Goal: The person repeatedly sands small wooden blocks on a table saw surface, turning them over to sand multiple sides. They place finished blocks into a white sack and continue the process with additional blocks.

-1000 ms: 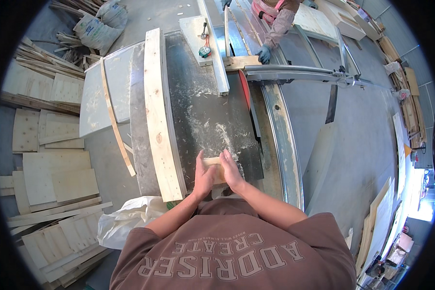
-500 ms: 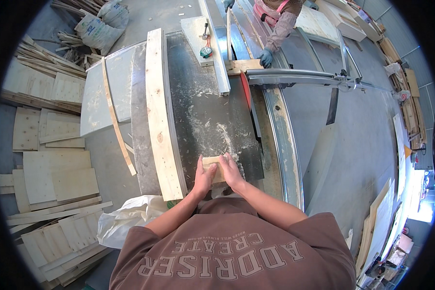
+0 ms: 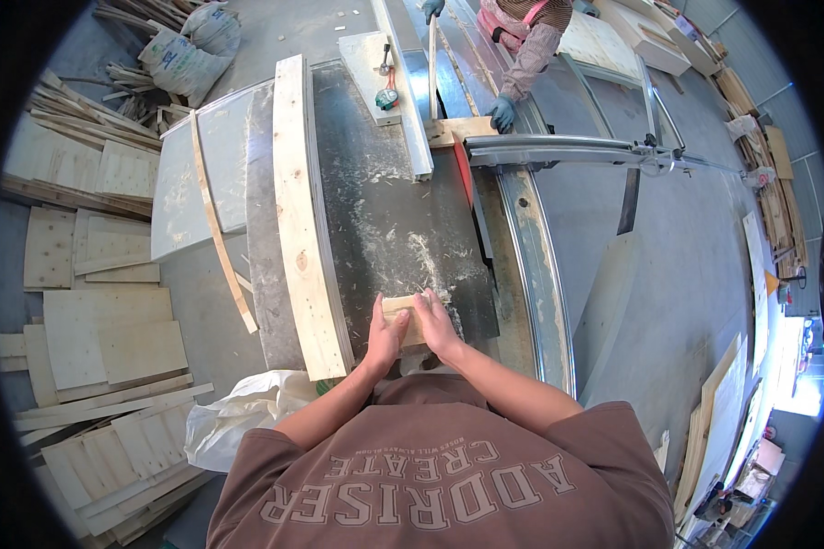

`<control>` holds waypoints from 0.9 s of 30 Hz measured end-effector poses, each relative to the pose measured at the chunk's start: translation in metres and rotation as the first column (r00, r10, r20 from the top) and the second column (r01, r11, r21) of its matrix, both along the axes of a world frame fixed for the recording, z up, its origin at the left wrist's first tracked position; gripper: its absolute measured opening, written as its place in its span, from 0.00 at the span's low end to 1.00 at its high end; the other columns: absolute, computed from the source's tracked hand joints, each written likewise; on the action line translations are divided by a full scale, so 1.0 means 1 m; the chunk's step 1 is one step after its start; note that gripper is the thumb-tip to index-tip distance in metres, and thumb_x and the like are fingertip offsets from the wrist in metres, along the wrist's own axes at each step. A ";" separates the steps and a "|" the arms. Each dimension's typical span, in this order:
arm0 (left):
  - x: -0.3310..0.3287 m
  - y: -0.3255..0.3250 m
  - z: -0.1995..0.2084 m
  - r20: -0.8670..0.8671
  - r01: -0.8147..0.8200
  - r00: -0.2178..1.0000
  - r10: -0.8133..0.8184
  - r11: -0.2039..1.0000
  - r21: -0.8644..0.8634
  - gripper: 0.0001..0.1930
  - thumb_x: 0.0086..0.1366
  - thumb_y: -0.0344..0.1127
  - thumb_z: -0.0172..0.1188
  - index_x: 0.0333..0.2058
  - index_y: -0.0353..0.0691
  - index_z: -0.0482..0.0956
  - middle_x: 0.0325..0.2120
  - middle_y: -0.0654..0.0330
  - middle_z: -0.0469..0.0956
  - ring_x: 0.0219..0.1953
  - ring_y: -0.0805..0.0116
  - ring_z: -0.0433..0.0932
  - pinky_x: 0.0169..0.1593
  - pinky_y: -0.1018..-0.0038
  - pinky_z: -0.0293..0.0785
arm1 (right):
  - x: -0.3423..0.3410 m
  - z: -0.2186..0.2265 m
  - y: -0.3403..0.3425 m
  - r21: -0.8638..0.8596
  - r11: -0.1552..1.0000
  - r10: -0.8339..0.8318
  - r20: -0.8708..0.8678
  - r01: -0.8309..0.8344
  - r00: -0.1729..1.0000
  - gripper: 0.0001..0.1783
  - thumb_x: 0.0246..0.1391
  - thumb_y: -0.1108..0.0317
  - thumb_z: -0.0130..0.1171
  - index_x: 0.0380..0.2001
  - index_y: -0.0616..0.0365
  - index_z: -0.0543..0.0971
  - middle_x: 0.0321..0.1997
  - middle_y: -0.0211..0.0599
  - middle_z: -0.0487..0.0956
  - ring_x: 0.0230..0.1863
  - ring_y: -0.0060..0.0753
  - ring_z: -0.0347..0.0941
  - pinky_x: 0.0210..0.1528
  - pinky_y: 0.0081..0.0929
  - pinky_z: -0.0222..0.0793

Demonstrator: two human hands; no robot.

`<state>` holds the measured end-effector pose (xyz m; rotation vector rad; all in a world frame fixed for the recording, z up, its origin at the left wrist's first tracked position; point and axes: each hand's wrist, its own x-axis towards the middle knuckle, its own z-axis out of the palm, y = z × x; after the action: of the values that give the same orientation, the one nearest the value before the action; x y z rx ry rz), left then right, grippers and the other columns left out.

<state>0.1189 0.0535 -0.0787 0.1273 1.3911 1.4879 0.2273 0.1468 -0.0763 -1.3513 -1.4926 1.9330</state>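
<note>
Between my two hands is a short, pale wooden block [image 3: 405,306] at the near end of the dark saw table [image 3: 366,229]. My left hand [image 3: 387,334] grips its left side, thumb lying across the top. On the opposite side my right hand [image 3: 437,325] closes round the block, fingers pointing away from me. Sawdust and chips lie on the table just beyond the block. A long stack of pale boards [image 3: 304,220] runs along the table to the left of my hands.
Across the saw table a co-worker's gloved hand [image 3: 502,113] presses a wooden board [image 3: 462,128] beside a red blade guard [image 3: 464,169]. A metal fence [image 3: 418,146] and sliding rail [image 3: 540,256] run lengthwise. A white sack [image 3: 247,412] and stacked panels [image 3: 110,334] lie left.
My hands and the block between them stay almost in place. The view has shifted very slightly; the co-worker's hand remains on the board.
</note>
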 end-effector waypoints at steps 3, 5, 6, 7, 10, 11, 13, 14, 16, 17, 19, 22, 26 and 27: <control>0.000 -0.001 -0.006 -0.036 0.008 0.999 -0.008 1.000 -0.001 0.44 0.79 0.34 0.61 0.81 0.31 0.41 0.59 0.49 0.75 0.56 0.66 0.76 0.60 0.72 0.76 | -0.001 -0.004 -0.001 0.026 1.000 -0.002 -0.001 0.002 1.000 0.48 0.78 0.39 0.50 0.74 0.80 0.60 0.73 0.64 0.71 0.76 0.47 0.66 0.77 0.38 0.59; 0.000 -0.002 -0.008 -0.033 0.012 0.999 -0.012 1.000 -0.001 0.44 0.80 0.34 0.61 0.81 0.30 0.42 0.59 0.49 0.75 0.56 0.67 0.76 0.60 0.72 0.76 | -0.002 -0.003 -0.001 0.047 0.999 -0.003 0.004 0.003 1.000 0.48 0.78 0.39 0.50 0.74 0.79 0.60 0.73 0.63 0.71 0.75 0.48 0.66 0.77 0.38 0.60; 0.000 -0.002 -0.009 -0.031 0.014 0.999 -0.014 1.000 -0.002 0.44 0.80 0.34 0.61 0.81 0.30 0.42 0.59 0.49 0.75 0.56 0.67 0.76 0.60 0.72 0.76 | -0.001 -0.002 -0.001 0.046 0.999 0.001 0.004 -0.001 1.000 0.48 0.78 0.39 0.50 0.74 0.79 0.61 0.72 0.63 0.72 0.75 0.48 0.67 0.76 0.38 0.60; -0.001 -0.002 -0.009 -0.041 0.020 0.999 -0.021 1.000 -0.011 0.43 0.80 0.34 0.61 0.80 0.30 0.42 0.60 0.49 0.75 0.56 0.66 0.76 0.60 0.72 0.76 | -0.001 0.002 -0.001 0.045 0.999 0.006 0.004 -0.006 1.000 0.47 0.78 0.39 0.50 0.73 0.79 0.61 0.72 0.63 0.72 0.74 0.48 0.68 0.76 0.38 0.61; -0.001 -0.002 -0.009 -0.070 0.033 0.997 -0.036 0.999 -0.034 0.42 0.80 0.33 0.60 0.81 0.32 0.43 0.59 0.51 0.75 0.55 0.68 0.76 0.59 0.74 0.76 | -0.002 0.006 0.000 0.048 0.999 0.015 0.002 -0.015 1.000 0.46 0.78 0.39 0.50 0.72 0.79 0.63 0.71 0.63 0.73 0.73 0.48 0.69 0.74 0.38 0.63; 0.000 -0.002 -0.009 -0.079 0.033 0.996 -0.036 0.999 -0.039 0.40 0.81 0.32 0.58 0.81 0.34 0.44 0.58 0.54 0.75 0.54 0.71 0.77 0.57 0.76 0.76 | -0.002 0.006 0.000 0.051 0.999 0.017 0.001 -0.017 1.000 0.46 0.79 0.39 0.49 0.72 0.79 0.63 0.70 0.63 0.74 0.73 0.48 0.70 0.74 0.39 0.63; 0.000 -0.002 -0.013 -0.096 0.035 0.995 -0.039 0.999 -0.040 0.39 0.82 0.32 0.56 0.81 0.37 0.44 0.57 0.56 0.76 0.52 0.73 0.77 0.56 0.77 0.76 | -0.001 0.007 0.001 0.061 0.998 0.028 0.011 -0.028 1.000 0.46 0.78 0.39 0.49 0.72 0.79 0.63 0.69 0.63 0.74 0.72 0.48 0.70 0.73 0.39 0.64; -0.001 -0.003 -0.017 -0.103 0.037 0.994 -0.041 0.999 -0.037 0.39 0.82 0.32 0.56 0.81 0.37 0.44 0.57 0.56 0.76 0.52 0.73 0.77 0.56 0.77 0.76 | -0.002 0.007 0.001 0.065 0.997 0.034 0.016 -0.035 0.999 0.46 0.78 0.39 0.49 0.72 0.79 0.64 0.69 0.64 0.74 0.72 0.48 0.70 0.73 0.39 0.64; -0.002 -0.003 -0.019 -0.101 0.044 0.994 -0.048 0.998 -0.037 0.39 0.82 0.32 0.56 0.81 0.37 0.44 0.58 0.55 0.76 0.53 0.72 0.77 0.57 0.77 0.76 | -0.002 0.007 0.001 0.086 0.996 0.032 0.033 -0.035 0.999 0.47 0.78 0.38 0.49 0.72 0.80 0.64 0.69 0.64 0.75 0.72 0.49 0.71 0.73 0.40 0.64; -0.002 -0.003 -0.017 -0.092 0.049 0.994 -0.053 0.998 -0.039 0.39 0.82 0.32 0.57 0.81 0.37 0.44 0.58 0.55 0.76 0.54 0.71 0.77 0.57 0.76 0.76 | -0.003 0.006 0.001 0.097 0.995 0.030 0.041 -0.034 0.999 0.47 0.78 0.38 0.49 0.72 0.80 0.64 0.69 0.65 0.75 0.71 0.49 0.71 0.73 0.40 0.64; -0.003 -0.002 -0.016 -0.086 0.053 0.995 -0.056 0.998 -0.040 0.39 0.82 0.32 0.57 0.81 0.37 0.44 0.58 0.55 0.76 0.54 0.71 0.77 0.58 0.76 0.76 | -0.003 0.005 0.001 0.107 0.994 0.031 0.049 -0.036 0.998 0.48 0.78 0.37 0.49 0.72 0.80 0.63 0.69 0.65 0.75 0.72 0.50 0.71 0.73 0.40 0.64; -0.003 -0.003 -0.017 -0.097 0.050 0.994 -0.053 0.998 -0.036 0.39 0.82 0.31 0.57 0.81 0.36 0.44 0.58 0.55 0.76 0.53 0.72 0.77 0.58 0.76 0.76 | -0.003 0.004 0.001 0.111 0.993 0.035 0.056 -0.041 0.998 0.49 0.77 0.36 0.49 0.72 0.80 0.63 0.69 0.65 0.75 0.72 0.50 0.71 0.74 0.41 0.64; -0.003 -0.003 -0.019 -0.130 0.059 0.989 -0.064 0.997 -0.043 0.39 0.82 0.31 0.57 0.81 0.36 0.44 0.57 0.55 0.76 0.53 0.72 0.77 0.58 0.76 0.76 | -0.003 0.003 0.002 0.132 0.990 0.043 0.055 -0.050 0.998 0.49 0.77 0.36 0.49 0.72 0.80 0.63 0.69 0.66 0.74 0.72 0.51 0.70 0.74 0.40 0.63; -0.003 -0.003 -0.019 -0.142 0.064 0.987 -0.070 0.997 -0.048 0.39 0.82 0.31 0.57 0.81 0.36 0.44 0.57 0.55 0.76 0.53 0.72 0.77 0.58 0.76 0.76 | -0.003 0.003 0.002 0.126 0.991 0.044 0.055 -0.051 0.998 0.50 0.77 0.36 0.49 0.72 0.80 0.62 0.70 0.66 0.74 0.73 0.51 0.70 0.74 0.40 0.63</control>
<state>0.1159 0.0506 -0.0975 0.2564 1.5180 1.4147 0.2245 0.1485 -0.0730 -1.3305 -1.6570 1.8089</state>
